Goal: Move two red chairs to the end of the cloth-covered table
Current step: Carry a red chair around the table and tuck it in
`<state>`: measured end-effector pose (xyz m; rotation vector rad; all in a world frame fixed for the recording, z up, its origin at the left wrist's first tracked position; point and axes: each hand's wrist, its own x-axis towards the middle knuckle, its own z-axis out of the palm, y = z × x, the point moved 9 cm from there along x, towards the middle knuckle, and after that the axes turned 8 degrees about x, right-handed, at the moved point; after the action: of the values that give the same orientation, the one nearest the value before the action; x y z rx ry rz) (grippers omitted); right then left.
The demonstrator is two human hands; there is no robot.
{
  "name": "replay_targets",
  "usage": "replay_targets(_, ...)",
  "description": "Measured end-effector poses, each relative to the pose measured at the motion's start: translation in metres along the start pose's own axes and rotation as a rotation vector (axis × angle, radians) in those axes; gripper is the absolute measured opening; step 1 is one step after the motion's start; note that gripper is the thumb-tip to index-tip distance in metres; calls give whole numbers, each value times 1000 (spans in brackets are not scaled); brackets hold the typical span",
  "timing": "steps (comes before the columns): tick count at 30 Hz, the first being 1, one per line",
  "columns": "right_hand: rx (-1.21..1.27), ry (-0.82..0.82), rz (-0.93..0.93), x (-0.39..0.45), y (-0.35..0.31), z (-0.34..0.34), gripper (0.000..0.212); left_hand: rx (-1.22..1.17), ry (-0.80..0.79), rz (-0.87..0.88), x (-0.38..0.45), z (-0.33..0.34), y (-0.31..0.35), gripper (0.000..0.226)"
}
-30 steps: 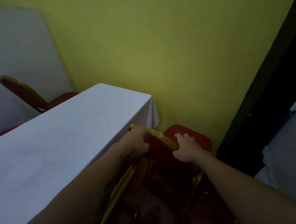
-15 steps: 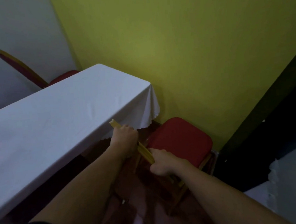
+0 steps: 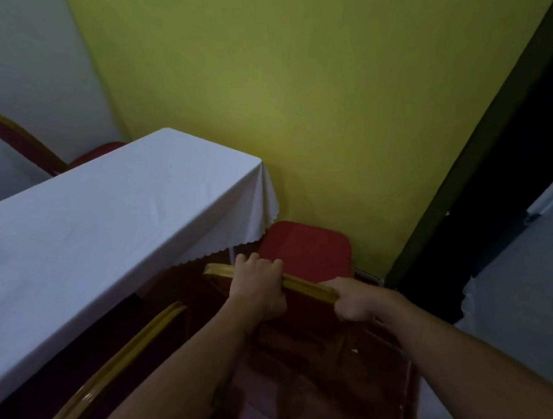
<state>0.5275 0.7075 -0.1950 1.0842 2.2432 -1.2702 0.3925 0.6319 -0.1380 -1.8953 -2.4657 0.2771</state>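
At far left a red chair (image 3: 18, 139) with a gold-rimmed back stands behind the white-clothed surface (image 3: 91, 242), its seat partly hidden by the cloth; low at left, the gold frame of another chair back (image 3: 115, 361) runs along the surface's near edge; the left hand (image 3: 258, 289) is clamped over the gold top rail of a third red chair (image 3: 307, 249), fingers curled over the front; the right hand (image 3: 353, 299) grips the same rail's right end, fist closed; this chair's seat sits at the end of the surface, just beside the hanging cloth corner and close to the yellow-green wall (image 3: 309, 92).
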Motion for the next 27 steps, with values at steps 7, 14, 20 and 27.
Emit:
replay_targets(7,258,334,170,-60,80,-22,38,-317,-134,29,-32,37,-4,46)
replay_targets(14,1226,602,346,-99,122,28,61,-386,-239,-26,-29,52,-17,37)
replay_targets(20,1739,334,139,-68,31,83,57,-299,-324,-78,-30,71,-27,29)
replay_targets(27,1812,485,130,-58,12,71,57,-271,-354,-28,-28,65,-23,23)
